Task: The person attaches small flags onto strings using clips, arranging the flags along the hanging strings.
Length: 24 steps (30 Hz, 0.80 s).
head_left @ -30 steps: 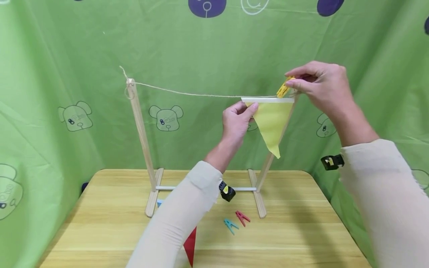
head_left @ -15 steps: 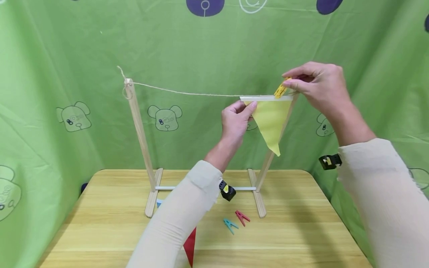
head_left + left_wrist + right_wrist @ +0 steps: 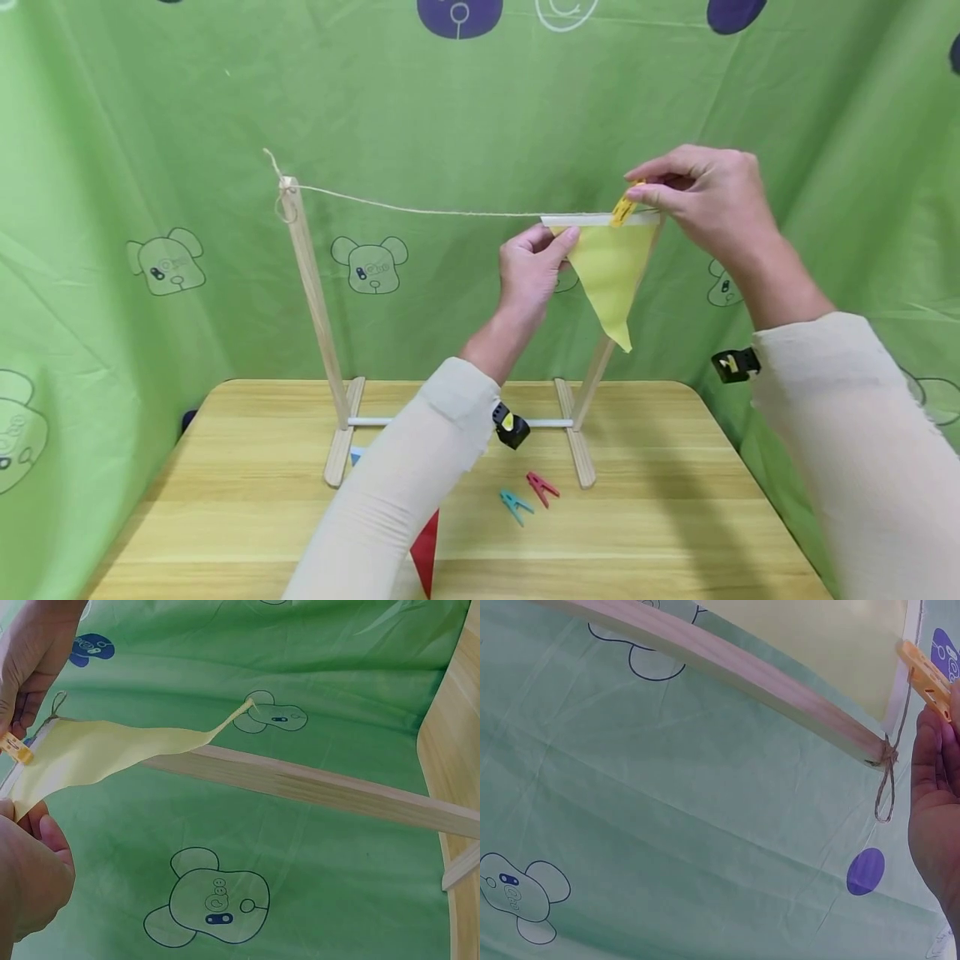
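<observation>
A yellow triangular pennant (image 3: 609,271) with a white top band hangs point down at the right end of the string (image 3: 420,210). My left hand (image 3: 528,271) pinches its upper left corner between thumb and fingers. Higher up, my right hand (image 3: 708,193) pinches a yellow clothespin (image 3: 624,207), whose lower end lies over the white band near the string. In the right wrist view the tip of the clothespin (image 3: 919,667) overlaps the band and the string. The left wrist view shows the clothespin (image 3: 16,748) at the band's edge.
Two wooden posts (image 3: 311,292) on feet carry the string; a white rod (image 3: 367,422) joins them low down. On the table (image 3: 637,533) lie a blue clothespin (image 3: 516,505), a red clothespin (image 3: 542,487) and a red pennant (image 3: 425,554), partly hidden by my left sleeve.
My right hand has moved slightly left and down with the yellow clothespin, whose tip now reaches lower over the white band. My left hand has stayed at the pennant's corner.
</observation>
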Tool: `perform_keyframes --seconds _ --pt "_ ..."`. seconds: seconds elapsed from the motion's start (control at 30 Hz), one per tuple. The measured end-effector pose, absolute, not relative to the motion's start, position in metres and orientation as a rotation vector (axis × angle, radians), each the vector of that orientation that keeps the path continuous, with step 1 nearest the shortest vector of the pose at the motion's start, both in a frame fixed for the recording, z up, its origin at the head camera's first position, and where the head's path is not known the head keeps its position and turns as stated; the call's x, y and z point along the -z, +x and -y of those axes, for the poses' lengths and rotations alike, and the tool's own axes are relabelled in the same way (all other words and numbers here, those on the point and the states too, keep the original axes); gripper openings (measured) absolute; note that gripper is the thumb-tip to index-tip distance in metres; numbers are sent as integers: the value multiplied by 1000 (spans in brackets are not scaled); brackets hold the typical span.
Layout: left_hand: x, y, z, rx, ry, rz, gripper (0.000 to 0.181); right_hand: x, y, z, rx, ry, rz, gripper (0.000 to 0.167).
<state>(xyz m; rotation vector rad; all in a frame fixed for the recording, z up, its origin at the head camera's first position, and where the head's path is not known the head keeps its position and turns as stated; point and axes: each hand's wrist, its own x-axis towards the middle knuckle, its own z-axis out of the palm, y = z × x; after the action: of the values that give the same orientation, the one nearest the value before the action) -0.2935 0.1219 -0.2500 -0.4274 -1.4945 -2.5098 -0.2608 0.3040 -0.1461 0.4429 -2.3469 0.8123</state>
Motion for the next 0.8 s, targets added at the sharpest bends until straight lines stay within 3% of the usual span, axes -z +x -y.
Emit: perform_keyframes --seconds 0.8 --pt "249 -298 -122 2511 -433 1511 21 151 -263 -302 -702 468 2376 22"
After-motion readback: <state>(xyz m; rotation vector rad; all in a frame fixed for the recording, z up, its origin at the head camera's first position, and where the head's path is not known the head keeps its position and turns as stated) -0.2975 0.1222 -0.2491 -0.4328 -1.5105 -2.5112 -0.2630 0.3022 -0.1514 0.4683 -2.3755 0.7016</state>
